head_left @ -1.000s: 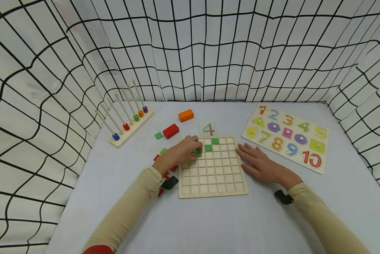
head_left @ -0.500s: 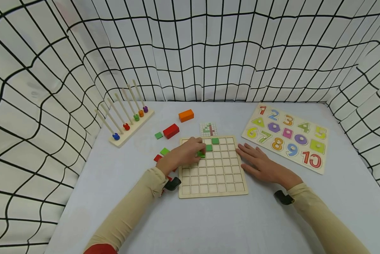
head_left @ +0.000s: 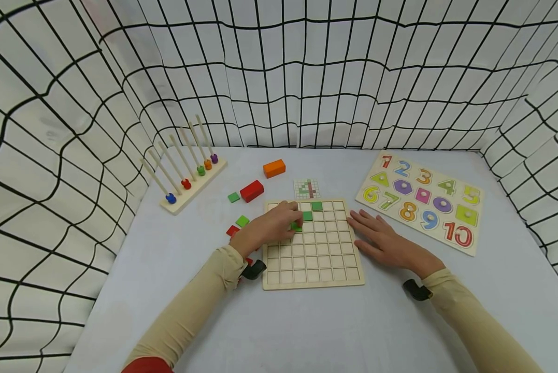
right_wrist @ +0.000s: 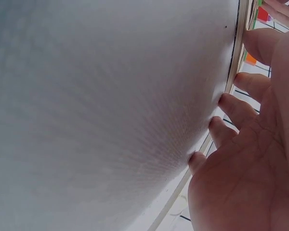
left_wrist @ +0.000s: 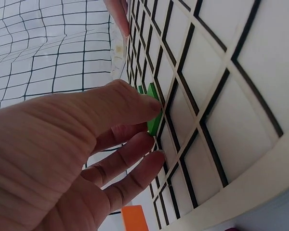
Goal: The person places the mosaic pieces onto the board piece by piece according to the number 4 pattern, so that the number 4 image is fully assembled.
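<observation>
A wooden grid board (head_left: 320,259) lies in the middle of the table. Two green tiles (head_left: 308,216) (head_left: 317,205) sit in cells near its far edge. My left hand (head_left: 271,227) reaches over the board's far left part and pinches a third green tile (head_left: 297,226) (left_wrist: 154,115), tilted on edge over a cell. My right hand (head_left: 381,238) lies flat on the table, its fingers (right_wrist: 231,108) touching the board's right rim (right_wrist: 233,72).
Loose green (head_left: 233,197) (head_left: 242,221) and red tiles (head_left: 232,230) lie left of the board. A red block (head_left: 252,191), an orange block (head_left: 274,168), a pattern card (head_left: 306,189), a peg rack with beads (head_left: 190,178) and a number puzzle (head_left: 420,199) surround it.
My left hand has carried the green tile a little to the right, closer to the placed tile. The right hand has stayed put.
</observation>
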Tool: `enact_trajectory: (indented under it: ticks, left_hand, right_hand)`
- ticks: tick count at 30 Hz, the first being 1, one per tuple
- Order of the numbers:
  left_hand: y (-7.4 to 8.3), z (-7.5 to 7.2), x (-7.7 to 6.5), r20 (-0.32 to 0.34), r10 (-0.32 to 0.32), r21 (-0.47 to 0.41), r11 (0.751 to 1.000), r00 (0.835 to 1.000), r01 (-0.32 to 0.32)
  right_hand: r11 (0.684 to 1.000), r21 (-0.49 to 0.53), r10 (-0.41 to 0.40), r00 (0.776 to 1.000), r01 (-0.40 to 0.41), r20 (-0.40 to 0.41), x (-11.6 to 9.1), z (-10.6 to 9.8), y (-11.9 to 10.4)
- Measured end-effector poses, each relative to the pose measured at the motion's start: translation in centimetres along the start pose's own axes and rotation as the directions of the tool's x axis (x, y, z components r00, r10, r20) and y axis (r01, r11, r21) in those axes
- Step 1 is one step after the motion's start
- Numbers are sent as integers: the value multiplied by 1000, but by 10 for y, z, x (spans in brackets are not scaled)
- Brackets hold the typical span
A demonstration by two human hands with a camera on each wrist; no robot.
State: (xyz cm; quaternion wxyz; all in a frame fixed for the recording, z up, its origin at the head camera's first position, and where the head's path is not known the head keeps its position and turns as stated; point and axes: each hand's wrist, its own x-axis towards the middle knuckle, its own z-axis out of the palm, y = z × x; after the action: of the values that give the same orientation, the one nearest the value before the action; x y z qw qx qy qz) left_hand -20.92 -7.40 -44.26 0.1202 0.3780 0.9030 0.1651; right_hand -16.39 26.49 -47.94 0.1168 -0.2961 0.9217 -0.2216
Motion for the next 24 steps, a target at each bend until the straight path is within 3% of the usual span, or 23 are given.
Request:
enact_trajectory:
  ticks: [15,24]
  left_hand:
    - [-5,-1,-4,-33,37,7,999,999,-37]
    - [-5,-6,-10,-14,-32,-6,999,999,31]
  right_hand:
    - [1000,16,-8,1000,8,-2,2,-3,0]
    - [1000,4,2,1000,-2,4,1,0,2]
